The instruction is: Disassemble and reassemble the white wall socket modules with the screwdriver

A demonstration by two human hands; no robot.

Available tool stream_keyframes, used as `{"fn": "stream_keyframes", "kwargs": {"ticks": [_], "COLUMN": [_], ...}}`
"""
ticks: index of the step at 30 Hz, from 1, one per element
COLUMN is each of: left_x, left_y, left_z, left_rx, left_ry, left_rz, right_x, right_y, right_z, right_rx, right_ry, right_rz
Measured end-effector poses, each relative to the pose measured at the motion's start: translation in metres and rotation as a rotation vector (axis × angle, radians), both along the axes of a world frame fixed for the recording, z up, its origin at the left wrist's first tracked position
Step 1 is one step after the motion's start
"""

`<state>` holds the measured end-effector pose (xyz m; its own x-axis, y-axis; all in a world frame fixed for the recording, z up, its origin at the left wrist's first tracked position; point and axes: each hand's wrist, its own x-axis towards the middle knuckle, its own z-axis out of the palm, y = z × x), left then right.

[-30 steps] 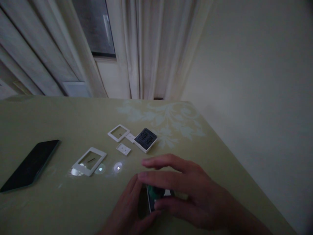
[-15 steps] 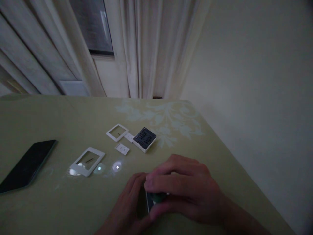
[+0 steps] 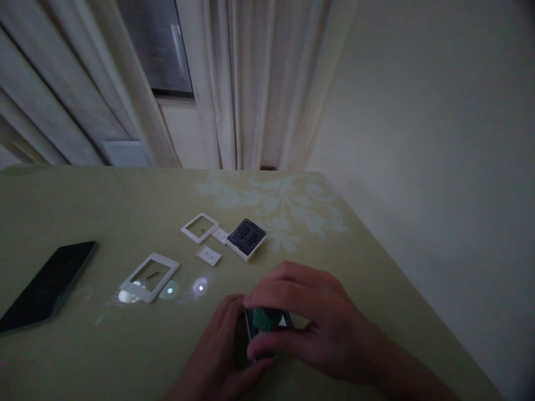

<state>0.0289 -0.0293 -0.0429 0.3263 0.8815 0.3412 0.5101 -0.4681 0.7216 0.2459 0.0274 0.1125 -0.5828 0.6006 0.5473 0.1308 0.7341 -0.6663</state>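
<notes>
My right hand (image 3: pixel 313 320) is closed round a green-handled screwdriver (image 3: pixel 266 319), which I see end-on from above. Its shaft and tip are hidden. Beneath it is a wall socket (image 3: pixel 288 319) with a dark face and a pale edge, mostly covered by my hands. My left hand (image 3: pixel 217 348) grips the socket from the left side, thumb along the near edge and fingers at the far edge. Beyond my hands lies a second wall socket unit (image 3: pixel 247 236), with a black face and white sides.
Left of that unit lie a white square frame (image 3: pixel 200 227) and two small white cover plates, one (image 3: pixel 209 255) nearer me. A larger white frame (image 3: pixel 151 277) surrounds a small dark screw. The dark tablet (image 3: pixel 48 285) rests at far left. A wall (image 3: pixel 438 195) borders the table's right.
My right hand has shifted slightly left and its grip has turned, so more of the green handle and the socket shows. My left hand stays nearly in place.
</notes>
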Motion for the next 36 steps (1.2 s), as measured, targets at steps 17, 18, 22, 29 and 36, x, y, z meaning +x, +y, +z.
{"fn": "stream_keyframes", "kwargs": {"ticks": [17, 18, 22, 29, 36], "left_x": [-0.003, -0.004, -0.003, -0.011, -0.045], "left_y": [0.001, 0.001, 0.0, 0.001, 0.022], "left_z": [-0.007, -0.007, -0.009, -0.004, 0.023], "left_rx": [0.009, 0.001, -0.021, -0.162, -0.122], "left_ry": [0.031, 0.032, 0.017, -0.04, 0.028], "left_rz": [-0.002, 0.002, -0.001, -0.051, 0.046], "right_x": [0.012, 0.012, 0.007, 0.009, 0.03], "right_y": [-0.009, -0.009, -0.009, 0.006, 0.014], "right_z": [0.02, 0.021, 0.012, -0.001, 0.007], "right_rx": [-0.138, -0.135, -0.019, -0.03, -0.222], "right_ry": [-0.268, -0.26, -0.243, 0.031, 0.366], "right_rz": [0.111, 0.099, -0.083, -0.179, -0.506]}}
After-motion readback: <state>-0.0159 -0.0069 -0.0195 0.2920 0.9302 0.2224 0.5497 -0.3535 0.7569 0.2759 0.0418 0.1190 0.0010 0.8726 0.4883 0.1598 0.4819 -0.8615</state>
